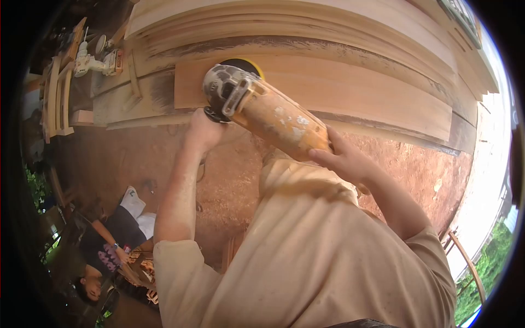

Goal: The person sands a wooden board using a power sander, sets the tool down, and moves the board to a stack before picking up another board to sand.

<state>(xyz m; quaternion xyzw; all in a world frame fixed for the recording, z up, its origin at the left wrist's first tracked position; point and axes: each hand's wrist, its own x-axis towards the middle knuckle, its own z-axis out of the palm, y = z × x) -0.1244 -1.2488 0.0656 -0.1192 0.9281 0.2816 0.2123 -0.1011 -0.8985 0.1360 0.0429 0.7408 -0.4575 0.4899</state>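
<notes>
An angle grinder (279,123) with a worn orange body and a yellow-edged sanding disc (249,65) is held between my two hands. My left hand (205,131) is closed round the black side handle near the grinder's head. At the rear end of the body, my right hand (344,156) wraps its fingers and thumb round the casing. The disc is over the left part of a flat wooden board (355,90); the grinder's head hides whether it touches.
More long planks (306,24) lie stacked behind the board. A cordless drill (95,63) rests at the far left, near wooden frames (57,98). Another person (117,229) sits at lower left beside wood pieces. Reddish bare ground (131,158) lies below the bench.
</notes>
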